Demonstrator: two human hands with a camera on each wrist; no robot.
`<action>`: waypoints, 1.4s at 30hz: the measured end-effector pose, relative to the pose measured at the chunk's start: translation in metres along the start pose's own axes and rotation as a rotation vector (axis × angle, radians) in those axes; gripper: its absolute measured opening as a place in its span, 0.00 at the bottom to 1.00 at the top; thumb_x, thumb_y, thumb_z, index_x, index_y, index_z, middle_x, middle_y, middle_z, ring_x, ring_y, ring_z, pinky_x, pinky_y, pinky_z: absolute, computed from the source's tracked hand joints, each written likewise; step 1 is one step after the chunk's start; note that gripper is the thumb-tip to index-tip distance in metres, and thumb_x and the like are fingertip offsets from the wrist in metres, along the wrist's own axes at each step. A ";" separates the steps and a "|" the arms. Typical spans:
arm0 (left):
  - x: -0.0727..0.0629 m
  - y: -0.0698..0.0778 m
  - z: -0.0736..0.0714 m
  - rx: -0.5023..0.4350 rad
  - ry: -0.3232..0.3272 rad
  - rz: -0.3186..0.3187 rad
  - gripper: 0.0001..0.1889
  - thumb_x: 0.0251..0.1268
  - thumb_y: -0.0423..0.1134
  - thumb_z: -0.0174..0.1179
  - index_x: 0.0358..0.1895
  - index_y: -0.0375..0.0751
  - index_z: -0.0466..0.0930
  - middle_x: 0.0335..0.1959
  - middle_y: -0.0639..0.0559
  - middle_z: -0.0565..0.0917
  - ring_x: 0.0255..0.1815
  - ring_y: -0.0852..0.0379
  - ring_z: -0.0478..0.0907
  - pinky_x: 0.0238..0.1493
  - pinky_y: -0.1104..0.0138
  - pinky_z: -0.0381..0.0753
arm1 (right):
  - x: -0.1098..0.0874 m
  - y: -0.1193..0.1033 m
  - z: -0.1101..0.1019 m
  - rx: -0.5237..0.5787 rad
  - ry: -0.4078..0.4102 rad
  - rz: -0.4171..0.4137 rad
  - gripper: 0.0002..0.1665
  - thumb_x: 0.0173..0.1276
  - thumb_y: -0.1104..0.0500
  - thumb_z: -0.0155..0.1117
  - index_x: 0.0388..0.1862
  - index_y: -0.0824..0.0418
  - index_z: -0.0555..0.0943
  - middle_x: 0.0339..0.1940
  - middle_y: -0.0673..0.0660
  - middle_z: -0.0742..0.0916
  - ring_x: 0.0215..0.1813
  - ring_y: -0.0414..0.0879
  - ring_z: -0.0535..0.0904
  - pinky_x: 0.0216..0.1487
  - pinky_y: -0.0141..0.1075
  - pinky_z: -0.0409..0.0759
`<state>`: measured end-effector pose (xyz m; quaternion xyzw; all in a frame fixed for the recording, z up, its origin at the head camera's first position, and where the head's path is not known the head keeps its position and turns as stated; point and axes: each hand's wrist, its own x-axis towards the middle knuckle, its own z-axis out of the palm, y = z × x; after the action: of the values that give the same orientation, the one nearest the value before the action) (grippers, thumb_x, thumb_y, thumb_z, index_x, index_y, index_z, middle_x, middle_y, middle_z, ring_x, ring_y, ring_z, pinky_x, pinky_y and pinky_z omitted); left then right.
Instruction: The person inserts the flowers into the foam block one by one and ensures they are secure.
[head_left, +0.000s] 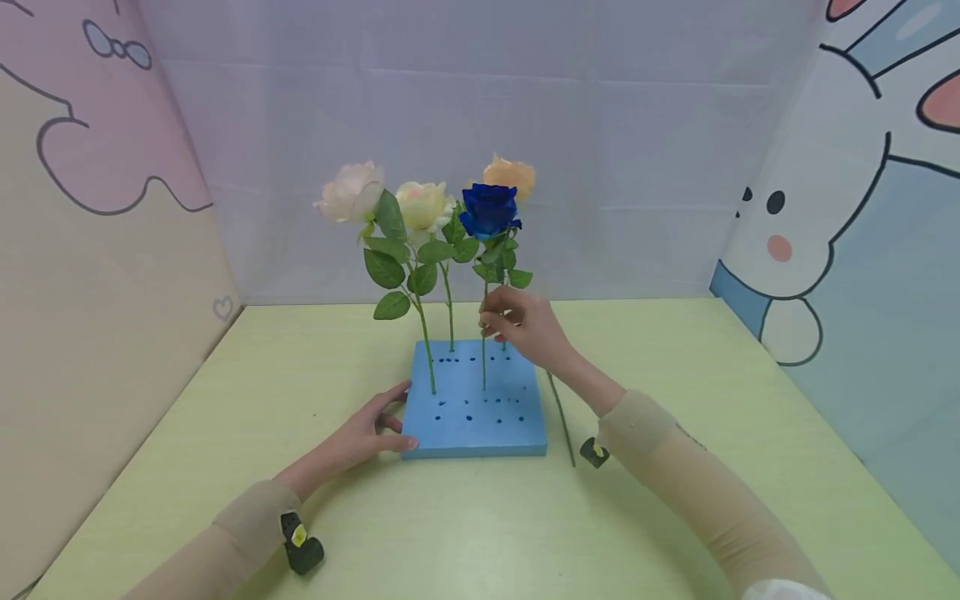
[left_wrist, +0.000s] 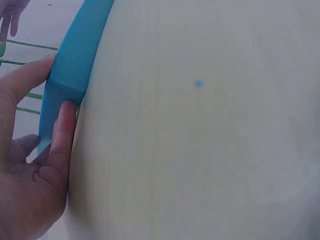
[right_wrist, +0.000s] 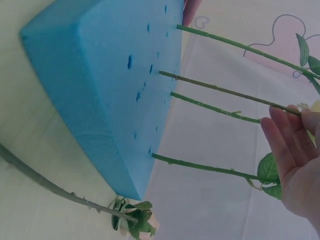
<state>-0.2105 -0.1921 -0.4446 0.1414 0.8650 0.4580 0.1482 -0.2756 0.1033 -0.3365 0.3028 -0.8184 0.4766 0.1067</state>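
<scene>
My right hand [head_left: 528, 325] pinches the stem of a blue rose [head_left: 489, 210] between thumb and fingers. That stem [right_wrist: 215, 88] stands nearly upright, its lower end at the top of a blue foam block [head_left: 472, 437] dotted with holes; how deep it sits, I cannot tell. Along the block's left side rests my left hand [head_left: 375, 429], thumb at the front corner and fingers spread against the edge. A pale pink rose [head_left: 351, 193], a cream rose [head_left: 424, 207] and a peach rose [head_left: 512, 177] also stand in the block.
Right of the block, another flower stem [head_left: 562, 421] lies on the pale table [head_left: 480, 525]; its bloom [right_wrist: 142, 222] shows partly in the right wrist view. A white sheet [head_left: 637, 167] hangs behind, with cartoon-printed panels on both sides.
</scene>
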 end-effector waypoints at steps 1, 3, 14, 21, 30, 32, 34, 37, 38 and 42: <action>0.000 0.000 0.000 -0.001 0.001 0.000 0.52 0.56 0.46 0.71 0.80 0.48 0.48 0.77 0.39 0.61 0.51 0.53 0.77 0.48 0.62 0.71 | 0.000 0.000 0.000 0.000 0.001 -0.002 0.05 0.72 0.63 0.61 0.43 0.62 0.82 0.37 0.60 0.89 0.35 0.50 0.89 0.33 0.35 0.85; 0.000 0.000 0.000 0.000 0.001 -0.001 0.52 0.56 0.46 0.71 0.80 0.48 0.48 0.77 0.40 0.61 0.51 0.53 0.77 0.49 0.62 0.72 | 0.000 0.000 0.000 0.001 0.003 -0.004 0.05 0.72 0.63 0.61 0.43 0.62 0.82 0.38 0.60 0.88 0.35 0.50 0.89 0.33 0.36 0.85; 0.000 0.001 0.001 0.010 -0.003 -0.006 0.52 0.56 0.47 0.71 0.80 0.47 0.47 0.77 0.38 0.60 0.51 0.54 0.77 0.48 0.63 0.72 | -0.001 -0.001 0.002 -0.004 0.009 -0.008 0.06 0.72 0.61 0.61 0.43 0.61 0.83 0.38 0.61 0.89 0.35 0.50 0.89 0.33 0.37 0.86; -0.001 0.002 0.001 0.019 0.002 -0.009 0.52 0.56 0.47 0.71 0.80 0.47 0.47 0.78 0.39 0.60 0.50 0.54 0.77 0.49 0.62 0.71 | -0.002 -0.006 0.002 -0.005 0.016 -0.006 0.06 0.72 0.62 0.61 0.43 0.63 0.82 0.38 0.62 0.89 0.35 0.52 0.89 0.34 0.40 0.86; -0.001 0.001 0.001 0.025 0.004 -0.013 0.52 0.56 0.47 0.72 0.80 0.47 0.48 0.77 0.39 0.60 0.50 0.54 0.77 0.52 0.61 0.71 | -0.003 0.002 0.001 -0.027 0.051 -0.019 0.12 0.70 0.62 0.64 0.51 0.59 0.83 0.40 0.60 0.91 0.38 0.49 0.90 0.38 0.40 0.86; -0.001 0.002 0.001 0.025 0.004 -0.014 0.52 0.56 0.47 0.71 0.80 0.47 0.48 0.78 0.40 0.60 0.50 0.54 0.77 0.52 0.61 0.71 | -0.004 0.004 0.000 -0.043 0.061 -0.025 0.14 0.70 0.61 0.65 0.53 0.59 0.83 0.42 0.59 0.91 0.41 0.49 0.90 0.40 0.37 0.86; -0.001 0.002 0.001 0.027 0.004 -0.013 0.52 0.56 0.47 0.71 0.80 0.47 0.47 0.78 0.39 0.60 0.50 0.55 0.77 0.52 0.61 0.71 | -0.005 0.005 -0.001 -0.051 0.067 -0.023 0.17 0.69 0.60 0.65 0.56 0.59 0.82 0.45 0.58 0.91 0.45 0.49 0.89 0.43 0.35 0.85; -0.001 0.002 0.001 0.027 0.003 -0.011 0.52 0.56 0.47 0.71 0.80 0.47 0.47 0.78 0.39 0.60 0.50 0.55 0.77 0.51 0.61 0.71 | -0.008 0.006 -0.003 -0.067 0.068 -0.008 0.20 0.69 0.59 0.66 0.60 0.59 0.80 0.51 0.58 0.89 0.52 0.49 0.87 0.50 0.36 0.84; -0.001 0.002 0.001 0.025 0.004 -0.010 0.52 0.56 0.47 0.71 0.80 0.47 0.47 0.78 0.39 0.60 0.50 0.55 0.77 0.51 0.61 0.71 | -0.009 0.007 -0.004 -0.073 0.069 -0.003 0.22 0.69 0.59 0.66 0.61 0.59 0.79 0.53 0.58 0.88 0.54 0.49 0.86 0.52 0.38 0.84; -0.002 0.002 0.001 0.020 0.006 -0.008 0.52 0.56 0.46 0.72 0.80 0.47 0.47 0.78 0.39 0.60 0.49 0.55 0.77 0.51 0.61 0.71 | -0.016 0.010 -0.010 -0.123 0.085 0.005 0.25 0.68 0.56 0.67 0.64 0.56 0.77 0.58 0.56 0.86 0.60 0.49 0.82 0.59 0.44 0.81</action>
<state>-0.2084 -0.1906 -0.4434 0.1383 0.8705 0.4492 0.1461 -0.2705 0.1215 -0.3459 0.2732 -0.8416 0.4380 0.1588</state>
